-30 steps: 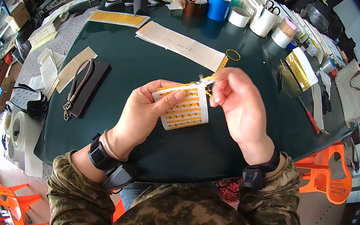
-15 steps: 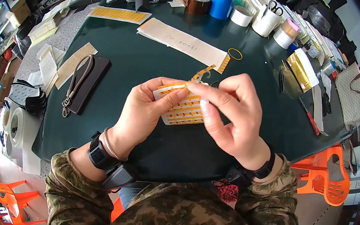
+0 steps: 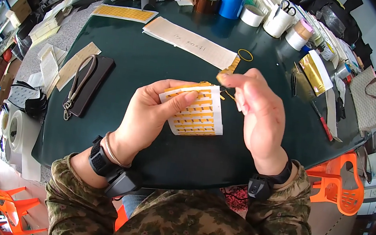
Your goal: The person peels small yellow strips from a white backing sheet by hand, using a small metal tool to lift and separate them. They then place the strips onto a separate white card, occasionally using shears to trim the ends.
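Note:
A small white sheet (image 3: 198,114) with rows of yellow-orange strips is in my left hand (image 3: 151,108). My left thumb presses on its face near the top edge, the fingers behind it. My right hand (image 3: 263,112) is up and to the right of the sheet, its fingers curled in and pinched at a thin yellow strip (image 3: 224,76). Another narrow yellow scrap (image 3: 229,95) dangles between the sheet's upper corner and the right fingers. The right fingers partly hide what they grip.
On the dark green table (image 3: 114,141) lie a phone (image 3: 93,87) with a wrist strap, a paper-topped stack (image 3: 190,42), a rubber band (image 3: 245,55) and a yellow-patterned sheet (image 3: 123,13). Tape rolls (image 3: 252,16) and scissors (image 3: 286,8) line the back; a red-handled tool (image 3: 322,122) lies right.
My right hand has moved up and right, off the sheet, and the curled yellow scrap has shifted with it. More of the sheet's right side shows. My left hand keeps its hold.

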The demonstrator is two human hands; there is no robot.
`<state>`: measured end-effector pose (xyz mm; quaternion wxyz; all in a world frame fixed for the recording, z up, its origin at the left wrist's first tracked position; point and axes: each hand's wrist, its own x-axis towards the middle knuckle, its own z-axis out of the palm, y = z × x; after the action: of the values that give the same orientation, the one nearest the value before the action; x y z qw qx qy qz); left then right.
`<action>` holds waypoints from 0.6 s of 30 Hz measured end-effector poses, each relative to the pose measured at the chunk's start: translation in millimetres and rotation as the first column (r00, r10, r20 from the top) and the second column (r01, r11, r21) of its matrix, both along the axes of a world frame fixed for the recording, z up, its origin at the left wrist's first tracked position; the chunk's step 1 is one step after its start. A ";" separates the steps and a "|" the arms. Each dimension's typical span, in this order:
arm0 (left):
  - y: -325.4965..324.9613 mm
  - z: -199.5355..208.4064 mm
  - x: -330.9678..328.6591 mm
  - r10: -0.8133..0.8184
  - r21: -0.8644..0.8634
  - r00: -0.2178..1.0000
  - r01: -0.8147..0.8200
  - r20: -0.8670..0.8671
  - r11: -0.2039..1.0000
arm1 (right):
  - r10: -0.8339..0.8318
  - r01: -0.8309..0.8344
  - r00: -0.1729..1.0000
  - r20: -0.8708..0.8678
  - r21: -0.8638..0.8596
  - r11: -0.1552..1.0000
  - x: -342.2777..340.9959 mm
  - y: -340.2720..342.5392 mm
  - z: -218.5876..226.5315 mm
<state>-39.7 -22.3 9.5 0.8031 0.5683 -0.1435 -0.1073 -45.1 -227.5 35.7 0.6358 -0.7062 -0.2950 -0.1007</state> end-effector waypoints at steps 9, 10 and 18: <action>-2.1 -2.9 -1.8 -0.094 0.064 0.994 0.097 -0.056 0.993 | -0.205 0.362 0.851 0.484 -0.259 0.895 -1.2 15.0 4.5; -2.0 -3.3 -2.4 -0.108 0.113 0.992 0.115 -0.066 0.987 | -0.160 0.368 0.834 0.527 -0.317 0.874 -0.6 15.5 3.9; 2.2 -12.7 -0.8 -0.179 0.419 0.981 0.132 0.074 0.898 | -0.047 0.386 0.808 0.587 -0.467 0.796 -1.8 25.6 -4.8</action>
<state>-40.5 -20.1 -3.2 0.6449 0.7165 -0.2066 -0.1674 -46.8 -201.9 30.9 0.2687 -0.8328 -0.3936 -0.2815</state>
